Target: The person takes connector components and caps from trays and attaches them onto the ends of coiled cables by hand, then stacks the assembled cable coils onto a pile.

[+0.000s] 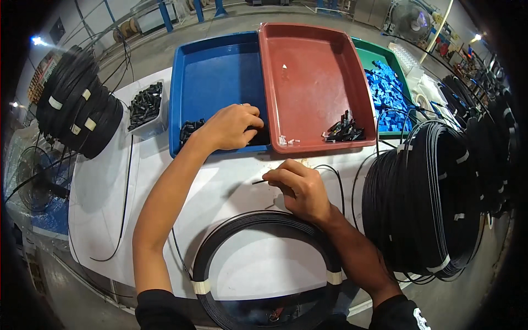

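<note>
While the coil of black cable (264, 264) lies flat at the lower centre of the frame on the white tabletop (104, 181), bound by two pale tape bands, the person's right hand (300, 187) rests just above its upper arc. Right fingers (275, 176) are pressed together, pinching a thin black cable end (259, 181). The free tip juts left of the fingers, its long axis roughly level across the frame, pointing toward the left forearm.

Left hand (231, 126) sits higher, at centre, reaching over the near rim of the blue tray (214, 77). Its fingers are curled down among small black clips (190, 130) at the tray's near edge; whether they are closed on a piece cannot be told, since the knuckles hide the tips. The clips lie up and left of the cable tip, and the left hand is the nearer one to them.

Containers, nearer to farther: the blue tray is mostly bare apart from those clips; the red tray (313, 66) to its right holds a small heap of black parts (344, 132) at its near right corner and a few white bits; a clear tub (146, 107) at left holds more black clips; the green tray (379, 58) at upper right holds blue pieces (385, 88).

Large stacks of black coils (429, 203) stand at right and at upper left.
</note>
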